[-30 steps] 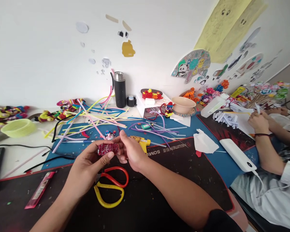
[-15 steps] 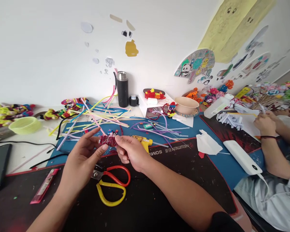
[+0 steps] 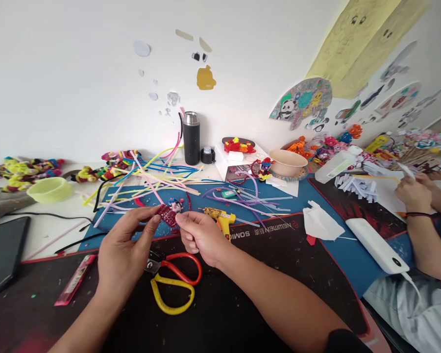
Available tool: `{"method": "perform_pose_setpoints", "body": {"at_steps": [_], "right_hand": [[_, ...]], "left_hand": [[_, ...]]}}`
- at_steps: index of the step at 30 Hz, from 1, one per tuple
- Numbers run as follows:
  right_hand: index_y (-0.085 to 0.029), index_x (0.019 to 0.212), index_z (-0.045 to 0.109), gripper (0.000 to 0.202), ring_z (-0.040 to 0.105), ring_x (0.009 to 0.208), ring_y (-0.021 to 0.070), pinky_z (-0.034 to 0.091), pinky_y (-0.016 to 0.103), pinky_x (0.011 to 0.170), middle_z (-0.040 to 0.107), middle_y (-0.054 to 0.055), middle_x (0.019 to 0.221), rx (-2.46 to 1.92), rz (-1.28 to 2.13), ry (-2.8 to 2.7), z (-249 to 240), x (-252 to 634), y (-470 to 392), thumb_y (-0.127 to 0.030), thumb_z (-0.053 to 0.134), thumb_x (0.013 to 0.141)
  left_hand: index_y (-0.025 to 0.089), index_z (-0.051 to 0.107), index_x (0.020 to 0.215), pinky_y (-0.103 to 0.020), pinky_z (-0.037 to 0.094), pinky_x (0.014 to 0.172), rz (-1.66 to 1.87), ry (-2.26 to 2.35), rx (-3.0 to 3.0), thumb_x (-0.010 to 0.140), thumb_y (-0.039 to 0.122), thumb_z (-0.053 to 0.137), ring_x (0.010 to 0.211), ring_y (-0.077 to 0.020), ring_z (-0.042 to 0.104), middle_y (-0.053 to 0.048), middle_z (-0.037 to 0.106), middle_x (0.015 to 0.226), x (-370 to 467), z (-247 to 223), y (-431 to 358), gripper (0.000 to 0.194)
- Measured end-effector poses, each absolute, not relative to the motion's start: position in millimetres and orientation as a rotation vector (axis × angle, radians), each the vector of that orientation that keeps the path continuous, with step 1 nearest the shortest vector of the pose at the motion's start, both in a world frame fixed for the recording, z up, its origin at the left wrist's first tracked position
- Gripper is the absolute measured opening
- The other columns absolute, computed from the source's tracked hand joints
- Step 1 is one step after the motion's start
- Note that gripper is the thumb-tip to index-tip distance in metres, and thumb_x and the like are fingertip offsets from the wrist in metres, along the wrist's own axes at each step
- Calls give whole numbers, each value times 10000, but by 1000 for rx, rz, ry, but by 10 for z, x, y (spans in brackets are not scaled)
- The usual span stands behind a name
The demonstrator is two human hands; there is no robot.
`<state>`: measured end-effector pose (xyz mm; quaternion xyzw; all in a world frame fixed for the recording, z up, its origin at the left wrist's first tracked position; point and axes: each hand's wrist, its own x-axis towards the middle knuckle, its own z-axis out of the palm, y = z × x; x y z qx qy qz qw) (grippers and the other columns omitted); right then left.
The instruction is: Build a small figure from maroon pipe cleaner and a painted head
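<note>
Between my two hands is a dark red fuzzy pipe-cleaner piece [image 3: 168,216], held above the mat. My left hand [image 3: 127,245] pinches its left edge with thumb and fingertips. At its right edge, the thumb and bent fingers of my right hand [image 3: 203,236] close on it. A small blue and white pipe-cleaner figure [image 3: 175,204] shows just behind the piece; whether the two are joined I cannot tell. Scissors [image 3: 176,279] with one red and one yellow handle lie on the mat below my hands. Beyond my right hand lies a yellow glue gun [image 3: 225,219].
Loose pipe cleaners [image 3: 158,181] spread across the back. A black flask [image 3: 191,139] stands by the wall, near a beige bowl [image 3: 288,164]. A pink narrow case [image 3: 75,280] and a tablet [image 3: 5,255] lie left. A white power bank [image 3: 377,245] and another person's hands [image 3: 415,193] are right.
The view has shifted slightly, so most things sit a little further right. The dark red piece has turned a little in my fingers, and my left fingertips have moved on its left edge.
</note>
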<state>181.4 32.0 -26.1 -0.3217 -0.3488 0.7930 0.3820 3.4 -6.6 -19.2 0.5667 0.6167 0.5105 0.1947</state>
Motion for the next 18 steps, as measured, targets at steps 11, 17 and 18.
{"method": "perform_pose_setpoints", "body": {"at_steps": [11,17,18], "right_hand": [[-238,838,560,668,260,455,58,119,270,477,382,-147,515,-886,1975,-863,-328,1793,351,-690,1029,692],[-237,854,576,669,256,458,61,122,266,472,387,-146,515,-879,1995,-870,-262,1784,323,-692,1034,678],[-237,861,582,668,255,458,61,124,266,472,388,-147,515,-880,1995,-875,-250,1783,319,-690,1035,675]], "left_hand": [[331,837,1126,-416,625,899,1399,1776,1768,1051,558,693,947,-309,811,-46,876,1085,72,-225,-25,279],[303,808,1200,-359,609,707,1369,1788,1648,996,625,727,909,-302,809,-64,858,1095,71,-222,-15,389],[302,802,1233,-352,601,678,1368,1797,1631,987,632,734,895,-299,808,-65,857,1104,68,-216,-19,416]]}}
